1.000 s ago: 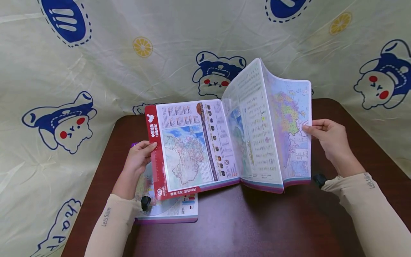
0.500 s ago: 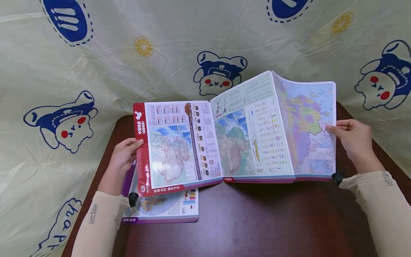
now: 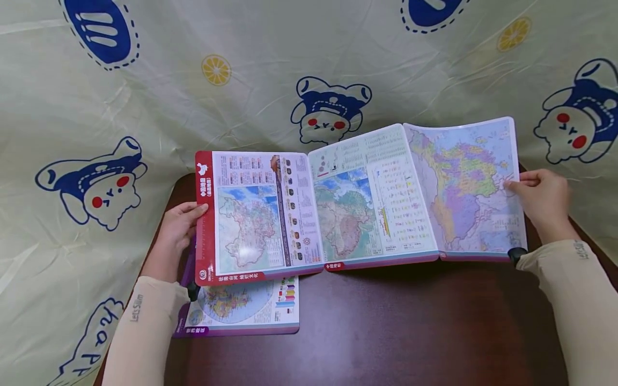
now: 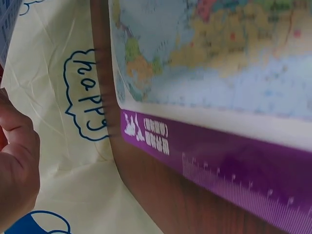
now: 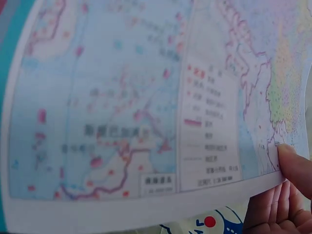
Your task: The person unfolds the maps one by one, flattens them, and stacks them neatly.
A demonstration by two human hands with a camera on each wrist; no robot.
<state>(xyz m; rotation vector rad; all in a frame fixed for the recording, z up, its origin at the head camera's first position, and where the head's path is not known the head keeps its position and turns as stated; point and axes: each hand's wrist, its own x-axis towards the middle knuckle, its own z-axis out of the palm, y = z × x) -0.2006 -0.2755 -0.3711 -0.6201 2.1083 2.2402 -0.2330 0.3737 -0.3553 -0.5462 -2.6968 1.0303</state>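
Note:
A folding map [image 3: 367,198] of three panels is spread wide above the table, its left panel edged in red. My left hand [image 3: 176,230] pinches the red edge, thumb on the printed face. At the far right, my right hand [image 3: 545,201] pinches the edge of the panel with the colourful map; the right wrist view shows that thumb [image 5: 295,163] on the face and fingers behind. Beneath the left panel lies a second map with a purple edge [image 3: 241,305], partly covered; its purple strip [image 4: 219,161] and ruler marks fill much of the left wrist view.
The dark brown table [image 3: 367,332] has its far edge below a pale cloth backdrop [image 3: 260,32] printed with blue cartoon bears and orange slices. Cream sleeves [image 3: 140,321] cover both forearms, with a small black camera at each wrist.
The right hand has moved right, drawing the fold between middle and right panels flatter. The left hand has shifted slightly left with the red edge, and more of the purple edge below shows.

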